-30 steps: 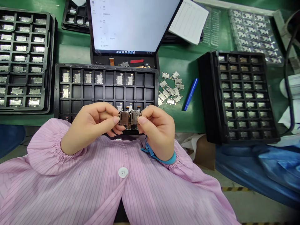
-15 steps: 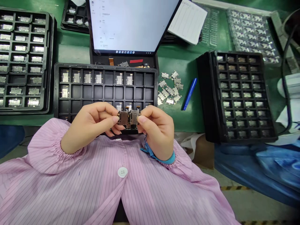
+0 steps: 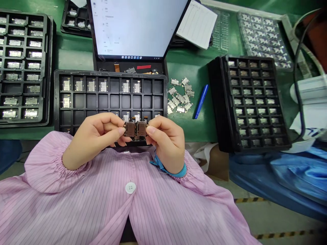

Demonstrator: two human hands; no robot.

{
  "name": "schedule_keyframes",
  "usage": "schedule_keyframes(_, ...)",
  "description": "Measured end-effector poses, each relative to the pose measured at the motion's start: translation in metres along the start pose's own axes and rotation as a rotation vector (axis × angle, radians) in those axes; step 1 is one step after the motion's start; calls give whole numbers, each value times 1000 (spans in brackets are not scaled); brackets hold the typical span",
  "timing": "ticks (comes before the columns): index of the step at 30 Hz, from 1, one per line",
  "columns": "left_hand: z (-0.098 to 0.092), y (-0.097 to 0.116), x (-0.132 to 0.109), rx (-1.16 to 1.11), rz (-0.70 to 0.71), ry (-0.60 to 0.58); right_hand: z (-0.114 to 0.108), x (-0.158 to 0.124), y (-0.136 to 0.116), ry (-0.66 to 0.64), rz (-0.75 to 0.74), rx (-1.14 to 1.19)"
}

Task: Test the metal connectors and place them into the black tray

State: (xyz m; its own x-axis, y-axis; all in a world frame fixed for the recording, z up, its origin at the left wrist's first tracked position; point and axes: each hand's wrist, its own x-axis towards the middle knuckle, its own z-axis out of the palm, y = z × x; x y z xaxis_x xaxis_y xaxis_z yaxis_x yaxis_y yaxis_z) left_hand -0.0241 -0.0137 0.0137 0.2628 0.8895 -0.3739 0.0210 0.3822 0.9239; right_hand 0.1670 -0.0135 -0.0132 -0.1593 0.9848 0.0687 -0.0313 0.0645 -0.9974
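Note:
Between thumb and fingers, my left hand (image 3: 102,132) pinches a small circuit board (image 3: 130,129) with a square metal shield. A similar small board (image 3: 142,128) is gripped by its right edge in my right hand (image 3: 167,139). The two boards are side by side with their shielded faces toward me; I cannot tell whether they touch. Both hands are above the near edge of a black compartment tray (image 3: 103,101). Small silver modules sit in some of its compartments, others are vacant, and my hands hide part of the near rows.
Loose silver modules (image 3: 180,98) lie right of the tray, beside a blue pen (image 3: 201,101). Filled black trays stand at left (image 3: 47,68) and right (image 3: 217,105). Behind are a lit screen (image 3: 133,27), a paper pad (image 3: 198,25) and a clear plastic tray (image 3: 265,41).
The whole scene has shifted slightly left as my head moved. Both hands keep hold of their boards, and the right board's shield now looks darker, its angle slightly changed.

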Motion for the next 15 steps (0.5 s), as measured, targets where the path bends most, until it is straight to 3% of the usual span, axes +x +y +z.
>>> schedule_keyframes(15,2,0,0,4,18,20,1,1,1,-6,27,-32)
